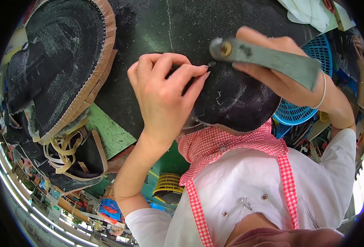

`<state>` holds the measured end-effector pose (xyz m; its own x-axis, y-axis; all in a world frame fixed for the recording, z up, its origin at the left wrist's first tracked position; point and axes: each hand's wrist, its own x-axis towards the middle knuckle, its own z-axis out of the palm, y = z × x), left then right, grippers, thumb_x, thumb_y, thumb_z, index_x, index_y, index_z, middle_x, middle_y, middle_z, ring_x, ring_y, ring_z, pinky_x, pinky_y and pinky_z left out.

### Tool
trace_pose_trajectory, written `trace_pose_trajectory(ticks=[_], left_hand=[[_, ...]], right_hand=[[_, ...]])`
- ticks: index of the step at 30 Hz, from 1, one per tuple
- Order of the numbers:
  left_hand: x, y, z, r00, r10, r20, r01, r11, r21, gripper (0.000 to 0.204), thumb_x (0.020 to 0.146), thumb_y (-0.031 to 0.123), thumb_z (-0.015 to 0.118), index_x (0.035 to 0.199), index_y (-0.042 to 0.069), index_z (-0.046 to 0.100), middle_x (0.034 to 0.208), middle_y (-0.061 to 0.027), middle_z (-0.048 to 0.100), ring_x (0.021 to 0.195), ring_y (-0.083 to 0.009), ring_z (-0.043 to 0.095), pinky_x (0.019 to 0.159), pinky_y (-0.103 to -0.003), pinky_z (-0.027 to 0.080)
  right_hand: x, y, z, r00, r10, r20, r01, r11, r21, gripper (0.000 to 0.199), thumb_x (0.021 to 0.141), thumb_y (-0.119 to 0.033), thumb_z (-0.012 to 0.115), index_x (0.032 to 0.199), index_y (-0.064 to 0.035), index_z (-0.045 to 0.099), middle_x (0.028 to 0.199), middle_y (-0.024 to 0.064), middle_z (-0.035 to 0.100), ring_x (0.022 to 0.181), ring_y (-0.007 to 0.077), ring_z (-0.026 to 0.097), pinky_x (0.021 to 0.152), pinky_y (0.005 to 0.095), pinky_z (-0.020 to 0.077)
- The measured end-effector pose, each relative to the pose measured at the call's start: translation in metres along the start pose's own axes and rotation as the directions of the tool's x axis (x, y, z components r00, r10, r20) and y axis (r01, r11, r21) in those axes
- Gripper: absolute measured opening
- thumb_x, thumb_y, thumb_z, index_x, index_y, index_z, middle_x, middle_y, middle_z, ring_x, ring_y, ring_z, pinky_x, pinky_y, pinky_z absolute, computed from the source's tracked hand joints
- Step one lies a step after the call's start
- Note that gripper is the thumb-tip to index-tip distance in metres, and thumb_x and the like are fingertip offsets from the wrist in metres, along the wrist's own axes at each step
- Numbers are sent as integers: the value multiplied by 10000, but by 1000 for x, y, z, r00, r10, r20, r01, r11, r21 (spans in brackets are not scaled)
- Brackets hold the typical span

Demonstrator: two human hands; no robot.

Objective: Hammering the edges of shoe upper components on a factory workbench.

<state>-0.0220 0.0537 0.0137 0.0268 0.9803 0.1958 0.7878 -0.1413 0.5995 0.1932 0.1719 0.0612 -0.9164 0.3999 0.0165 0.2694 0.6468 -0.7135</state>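
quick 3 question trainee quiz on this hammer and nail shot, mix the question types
1. True or false: the right hand grips the hammer by its grey handle.
2. Multiple choice: the left hand pinches
A. a small nail
B. a spool of thread
C. a pair of scissors
3. Fill in: the basket beside the dark round piece is ____ in colour.

Key
1. True.
2. A, held at the fingertips against the dark piece, just under the hammer head.
3. Blue.

Head camera looks down, close over worktable (149, 24)
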Motion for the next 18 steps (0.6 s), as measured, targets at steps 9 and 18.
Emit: trace_pose_trajectory(ticks=[9,18], left_hand=[[-1,-7,3,990,136,-19,-135,988,81,134,748,186,816,859,175,743,892,51,634,945,-209,560,919,-423,362],[-9,1,-1,1000,10,-8,-10,998,70,185,727,177,855,897,160,785,937,56,663,945,-180,560,932,-364,355]], right_hand=[[8,0,-5,999,-17,-32,13,993,-119,292,913,-107,678,1113,-26,483,730,196,523,692,415,614,555,415,444],[-8,-7,2,973,128,192,-128,992,-15,388,825,-35,708,1125,-30,462,721,200,589,684,421,632,535,397,458]])
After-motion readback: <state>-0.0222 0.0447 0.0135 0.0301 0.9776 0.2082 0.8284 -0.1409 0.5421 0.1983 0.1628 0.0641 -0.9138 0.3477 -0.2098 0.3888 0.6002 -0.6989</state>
